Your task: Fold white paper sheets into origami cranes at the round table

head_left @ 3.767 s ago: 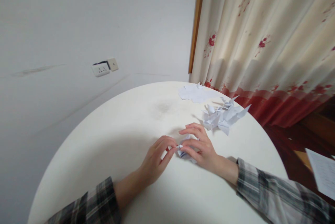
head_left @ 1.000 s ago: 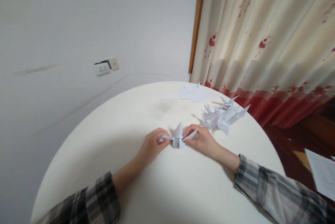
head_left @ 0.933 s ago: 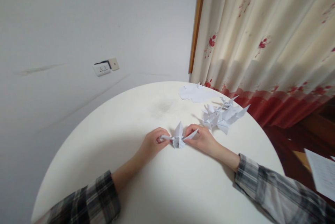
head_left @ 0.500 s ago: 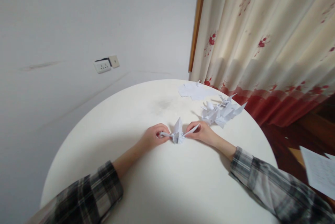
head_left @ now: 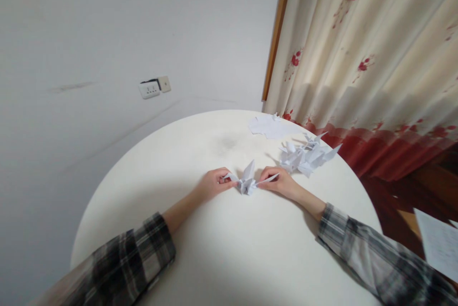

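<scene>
A white paper crane point(head_left: 247, 183) is held low over the middle of the round white table, one point standing up and its wings spread to both sides. My left hand point(head_left: 213, 184) is closed in a pinch on the crane's left wing. On the other side, my right hand point(head_left: 281, 183) pinches the right wing near its base between thumb and fingers. Some of the curled fingers of both hands are hidden. Just beyond my right hand lies a heap of folded paper cranes point(head_left: 307, 155), their points overlapping.
Flat white paper point(head_left: 274, 127) lies at the far edge of the round table point(head_left: 229, 248). A wall with a socket point(head_left: 149, 89) stands behind, and a flowered curtain point(head_left: 343, 58) hangs at the right. Written sheets point(head_left: 438, 239) are off the table, lower right.
The left wing in my left hand has gone from lying nearly level to angled upward. The right wing now lies flatter. The whole view has shifted slightly.
</scene>
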A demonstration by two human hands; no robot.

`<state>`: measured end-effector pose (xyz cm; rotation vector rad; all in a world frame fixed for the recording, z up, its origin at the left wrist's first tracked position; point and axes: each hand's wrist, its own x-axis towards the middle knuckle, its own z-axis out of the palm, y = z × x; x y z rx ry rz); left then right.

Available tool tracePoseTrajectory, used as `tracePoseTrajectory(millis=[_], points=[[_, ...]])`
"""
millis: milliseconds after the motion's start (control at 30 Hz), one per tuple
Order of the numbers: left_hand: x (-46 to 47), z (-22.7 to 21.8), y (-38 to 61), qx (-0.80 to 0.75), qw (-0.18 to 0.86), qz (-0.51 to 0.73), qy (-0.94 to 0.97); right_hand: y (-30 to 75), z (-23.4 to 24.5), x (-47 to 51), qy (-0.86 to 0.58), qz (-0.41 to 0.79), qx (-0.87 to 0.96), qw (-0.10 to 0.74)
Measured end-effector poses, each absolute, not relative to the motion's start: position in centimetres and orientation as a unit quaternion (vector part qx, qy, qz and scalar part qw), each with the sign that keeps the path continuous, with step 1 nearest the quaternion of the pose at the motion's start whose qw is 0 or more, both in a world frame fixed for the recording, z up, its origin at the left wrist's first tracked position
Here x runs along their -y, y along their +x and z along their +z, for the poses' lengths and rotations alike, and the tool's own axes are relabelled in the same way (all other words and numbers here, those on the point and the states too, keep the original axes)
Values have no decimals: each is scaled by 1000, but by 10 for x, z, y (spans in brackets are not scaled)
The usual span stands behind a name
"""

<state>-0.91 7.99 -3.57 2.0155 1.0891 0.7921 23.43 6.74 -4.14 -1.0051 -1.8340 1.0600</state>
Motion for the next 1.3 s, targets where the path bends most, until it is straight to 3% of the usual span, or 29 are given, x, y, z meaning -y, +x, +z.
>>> tracePoseTrajectory(millis=[300, 567, 733, 900, 1300], points=[[-78, -31, -7, -413, 374, 338, 759, 233, -40, -66, -384, 439, 701, 411], [-75, -26, -4, -376, 373, 336, 779, 231, -38, -66, -380, 377, 734, 418], [-71, -27, 5, -370, 532, 420, 636, 223, -31, -60, -365, 313, 719, 501], [-62, -21, 13, -362, 692, 413, 469, 215, -19, -50, -358, 278, 699, 554], [-49, -3, 16, -242, 756, 420, 440, 210, -6, -30, -316, 106, 706, 625]])
